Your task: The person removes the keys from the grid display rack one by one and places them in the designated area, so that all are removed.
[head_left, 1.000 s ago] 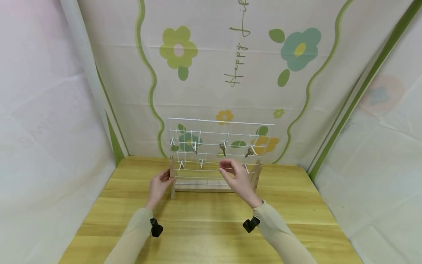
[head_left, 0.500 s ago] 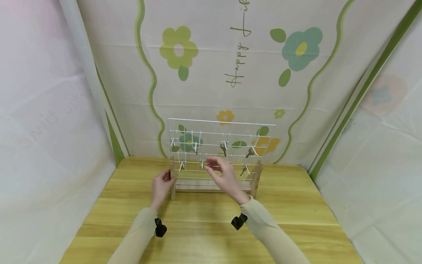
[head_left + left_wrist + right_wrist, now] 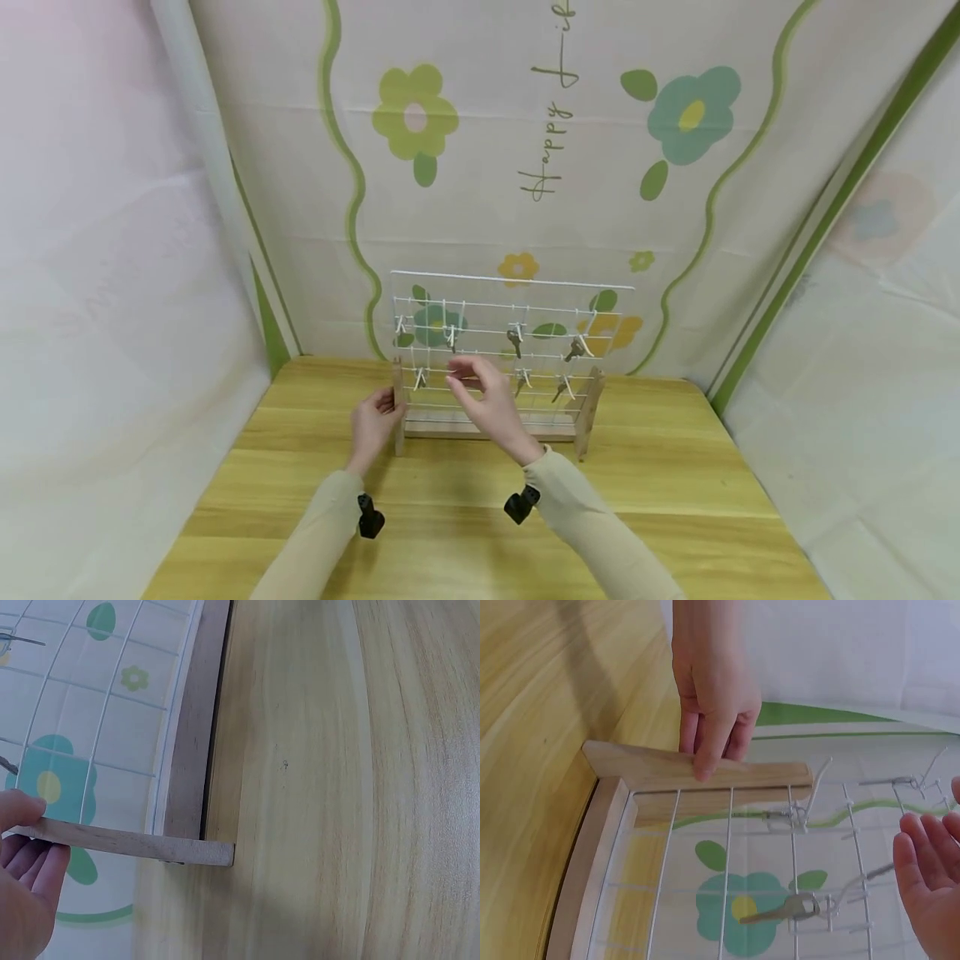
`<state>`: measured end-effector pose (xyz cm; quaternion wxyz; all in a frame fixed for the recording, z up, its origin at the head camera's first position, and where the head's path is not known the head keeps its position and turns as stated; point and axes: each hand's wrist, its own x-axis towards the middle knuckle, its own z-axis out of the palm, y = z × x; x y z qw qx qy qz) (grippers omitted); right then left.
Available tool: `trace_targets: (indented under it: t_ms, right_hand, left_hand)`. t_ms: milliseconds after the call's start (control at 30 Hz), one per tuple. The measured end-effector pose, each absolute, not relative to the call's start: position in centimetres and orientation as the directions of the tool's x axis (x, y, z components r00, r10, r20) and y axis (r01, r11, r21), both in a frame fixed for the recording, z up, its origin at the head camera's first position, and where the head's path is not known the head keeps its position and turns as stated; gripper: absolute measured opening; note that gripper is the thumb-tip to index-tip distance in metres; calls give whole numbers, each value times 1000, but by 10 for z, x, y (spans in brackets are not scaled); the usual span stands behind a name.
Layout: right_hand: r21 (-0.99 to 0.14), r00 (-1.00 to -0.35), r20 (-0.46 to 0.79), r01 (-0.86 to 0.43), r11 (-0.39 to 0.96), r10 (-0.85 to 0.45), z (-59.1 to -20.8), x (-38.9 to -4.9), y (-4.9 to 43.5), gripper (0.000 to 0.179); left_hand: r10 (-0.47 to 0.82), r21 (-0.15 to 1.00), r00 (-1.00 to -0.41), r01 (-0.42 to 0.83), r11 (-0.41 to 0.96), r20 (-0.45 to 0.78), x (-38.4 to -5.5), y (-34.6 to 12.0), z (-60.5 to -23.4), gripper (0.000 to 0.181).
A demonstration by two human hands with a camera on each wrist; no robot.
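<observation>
- Head view: we find the white wire rack (image 3: 512, 279) standing upright on the wood-grain table (image 3: 675, 483), before a flowered cloth (image 3: 450, 212).
- Our left hand (image 3: 375, 427) pinches the rack's left post (image 3: 400, 432). In the left wrist view we see the thumb on one face and the fingers on the other, with part of the hand cut off by the frame.
- Our right hand (image 3: 487, 404) is in front of the rack, left of its middle, thumb and curved fingertips well apart with nothing visible between them. It covers part of the wires, so we cannot see what hangs directly behind it.
- The right wrist view crops this hand at the edge. A hook and key (image 3: 881, 871) reach close to its fingers; whether they touch, we cannot tell.
- Small keys (image 3: 514, 342) hang from white hooks in two rows. Several are too small for us to make out, and some shapes blur into the wires.
- Further down, the base bar (image 3: 442, 431) runs between the posts, partly hidden by our right hand and wrist.
- Both sleeves (image 3: 600, 533) run off the lower edge, and the cloth's sideways lettering (image 3: 540, 175) is cut at the top.
</observation>
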<state>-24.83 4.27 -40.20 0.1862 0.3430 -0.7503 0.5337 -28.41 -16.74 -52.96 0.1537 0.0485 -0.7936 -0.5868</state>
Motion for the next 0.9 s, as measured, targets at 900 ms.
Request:
trace_targets:
  t_ms: [900]
  right_hand:
    - [-734,-763,636,-644,218,-112,-411,-274,-33,22]
  left_hand:
    - [-239,938,-938,173,301,250,-284,-170,-535,31]
